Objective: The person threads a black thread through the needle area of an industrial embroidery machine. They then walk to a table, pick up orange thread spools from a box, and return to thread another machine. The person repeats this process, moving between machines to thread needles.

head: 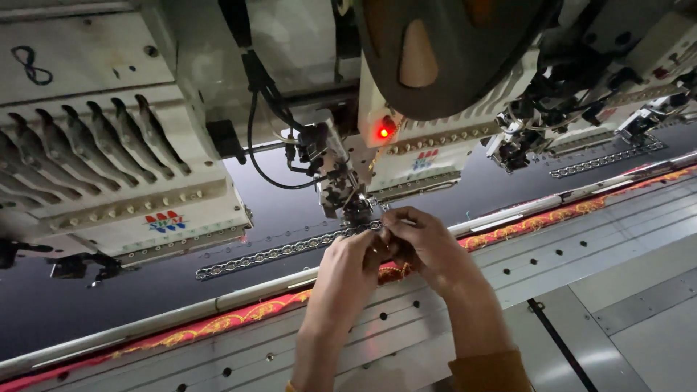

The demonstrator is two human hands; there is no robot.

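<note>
Both my hands are raised together under the needle assembly (347, 190) of a white embroidery machine head (406, 156). My left hand (350, 267) has its fingers pinched close at the silver stitched chain pattern (276, 253) on the dark fabric (87, 305). Touching it, my right hand (421, 247) curls its fingers right below the needles. What the fingertips pinch is too small to tell, maybe a thread. A red light (383, 133) glows on the head just above.
Another embroidery head (123, 181) hangs at left and more heads (552, 131) at right. A red and gold patterned border strip (218, 324) runs along the white frame bar (174, 313). The grey metal table (617, 290) with holes lies in front.
</note>
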